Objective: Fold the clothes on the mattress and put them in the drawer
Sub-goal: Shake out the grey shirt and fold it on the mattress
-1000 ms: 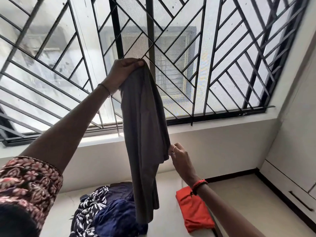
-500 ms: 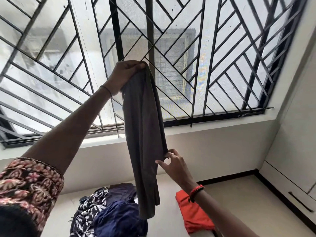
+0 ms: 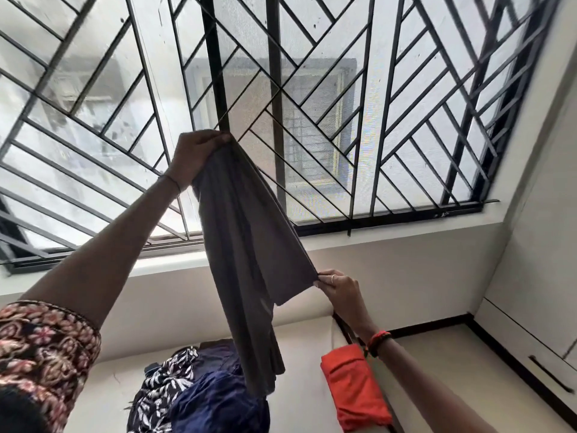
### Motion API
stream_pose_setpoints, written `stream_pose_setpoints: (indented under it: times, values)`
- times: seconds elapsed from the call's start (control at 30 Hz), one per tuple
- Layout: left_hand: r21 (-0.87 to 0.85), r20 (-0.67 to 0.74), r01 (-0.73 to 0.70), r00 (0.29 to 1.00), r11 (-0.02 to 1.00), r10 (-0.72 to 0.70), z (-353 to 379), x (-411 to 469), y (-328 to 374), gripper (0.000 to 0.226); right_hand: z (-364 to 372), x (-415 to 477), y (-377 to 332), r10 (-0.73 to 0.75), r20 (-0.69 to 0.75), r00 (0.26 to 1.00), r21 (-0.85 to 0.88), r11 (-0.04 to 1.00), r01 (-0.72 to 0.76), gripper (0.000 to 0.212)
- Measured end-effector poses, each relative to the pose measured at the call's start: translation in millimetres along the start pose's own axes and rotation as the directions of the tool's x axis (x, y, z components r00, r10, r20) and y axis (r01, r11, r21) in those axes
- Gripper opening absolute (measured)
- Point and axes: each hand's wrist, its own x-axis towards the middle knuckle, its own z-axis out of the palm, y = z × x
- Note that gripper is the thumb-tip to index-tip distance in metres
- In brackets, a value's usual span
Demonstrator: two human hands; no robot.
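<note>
The left hand (image 3: 195,154) grips the top of a grey garment (image 3: 246,254) bunched in its fist, raised before the window grille (image 3: 406,120). The right hand (image 3: 338,289) pinches its side edge. Below, on the mattress (image 3: 299,398), lie a folded orange cloth (image 3: 354,389) and a dark heap of clothes (image 3: 203,398). No writing is legible.

Barred window (image 3: 343,98) bright with daylight; white wall (image 3: 406,270) below; pale cabinet (image 3: 537,307) right.

grey garment (image 3: 246,254) aloft, stretched diagonally; dark unfolded heap (image 3: 203,398) and folded orange piece (image 3: 352,392) on white mattress (image 3: 103,392)
</note>
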Motion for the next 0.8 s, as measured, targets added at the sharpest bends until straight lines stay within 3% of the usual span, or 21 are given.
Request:
stream_pose_setpoints:
  times: [0.1,0.2,0.27,0.37,0.47,0.6,0.8]
  values:
    - [0.016,-0.085,0.017,0.996,1.0,-0.016,-8.3,-8.5,-16.3,0.023,-25.7,12.4,4.0,0.127,0.032,0.991,0.183,0.974,-0.131,0.02]
    - [0.051,-0.15,0.046,0.988,0.998,-0.038,-14.5,-15.9,-32.9,0.024,-49.1,22.4,2.0,0.163,0.028,0.986,0.386,0.908,-0.16,0.021]
    - [0.053,-0.18,0.073,0.982,0.996,-0.062,-17.1,-19.4,-41.9,0.026,-62.7,28.8,-3.8,0.165,0.037,0.986,0.545,0.824,-0.158,0.028]
    - [0.041,-0.218,0.098,0.972,0.994,-0.087,-19.3,-24.4,-48.0,0.027,-81.2,42.0,-15.5,0.177,0.099,0.979,0.764,0.617,-0.189,0.034]
    - [0.038,-0.255,0.092,0.964,0.995,-0.079,-20.9,-27.4,-51.0,0.027,-95.5,55.8,-24.9,0.177,0.077,0.981,0.803,0.572,-0.167,0.029]
    - [0.024,-0.259,0.102,0.962,0.995,-0.092,-21.1,-31.6,-55.2,0.029,-111.0,73.1,-28.6,0.157,-0.018,0.987,0.677,0.729,-0.104,0.023]
    - [-0.01,-0.14,0.157,0.978,0.988,-0.157,-17.1,-48.3,-65.2,0.026,-120.5,93.0,-22.8,0.057,-0.078,0.995,0.194,0.98,-0.041,0.026]
